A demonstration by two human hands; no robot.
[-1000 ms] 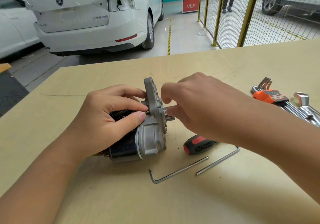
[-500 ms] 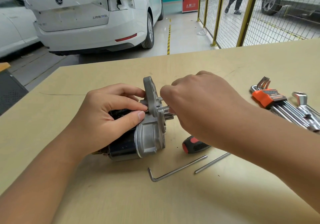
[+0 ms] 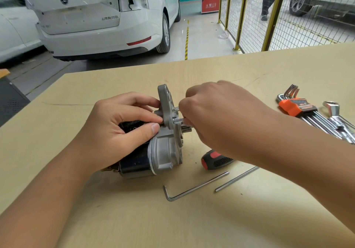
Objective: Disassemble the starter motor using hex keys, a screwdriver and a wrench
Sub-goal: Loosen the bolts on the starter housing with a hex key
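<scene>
The starter motor [image 3: 163, 150], black body with a grey aluminium nose housing, lies on its side on the wooden table [image 3: 115, 219]. My left hand [image 3: 115, 128] grips its black body from above, thumb against the housing. My right hand [image 3: 217, 117] pinches a small hex key [image 3: 177, 120] whose short end sits in a bolt on the housing's flange. Most of that key is hidden in my fingers.
Two loose hex keys [image 3: 194, 187] [image 3: 236, 179] lie in front of the motor. A red-black screwdriver handle [image 3: 215, 160] shows under my right forearm. An orange-holdered hex key set [image 3: 299, 109] and a chrome wrench [image 3: 336, 115] lie at the right. Cars and a yellow fence stand beyond the table.
My right hand has rolled over at the flange, turning the hex key; its knuckles now sit higher and further over the housing. The left hand and the motor have stayed put.
</scene>
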